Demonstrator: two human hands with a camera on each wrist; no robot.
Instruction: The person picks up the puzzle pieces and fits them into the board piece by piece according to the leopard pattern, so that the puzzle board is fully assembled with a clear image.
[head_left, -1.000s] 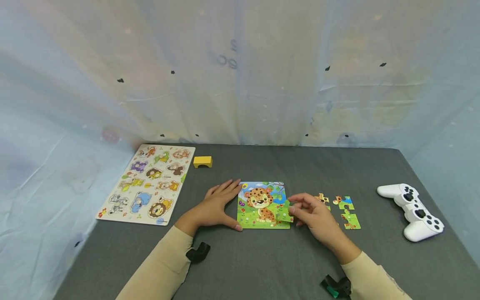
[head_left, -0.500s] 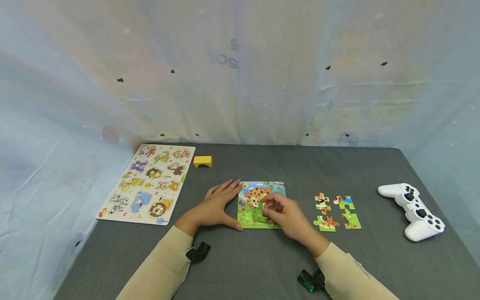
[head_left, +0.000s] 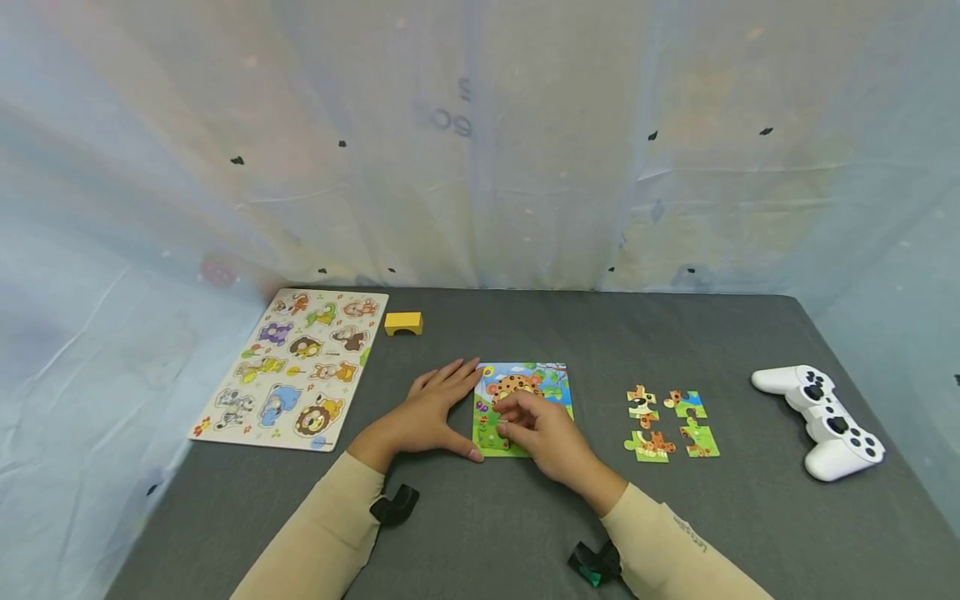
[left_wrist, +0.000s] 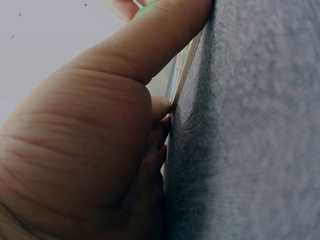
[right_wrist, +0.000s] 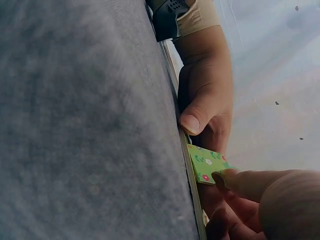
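A small square jigsaw puzzle with a leopard picture lies flat on the table between both hands. My left hand rests spread beside it, forefinger at the top left corner and thumb at the bottom left. Over the picture, my right hand pinches a green puzzle piece printed with small flowers. The right wrist view has that piece tilted up, its lower edge close at the board. In the head view the right hand covers the leopard's body. The left wrist view shows mostly the left thumb along the board's edge.
Several loose puzzle pieces lie right of the board. Farther right is a white game controller. A large animal peg board lies at the left, with a yellow arch block near its top corner. Plastic sheeting hangs behind the table.
My right hand has moved left across the puzzle, carrying the green piece from its right edge towards the lower left. The loose pieces have come into full view. The left hand stays put.
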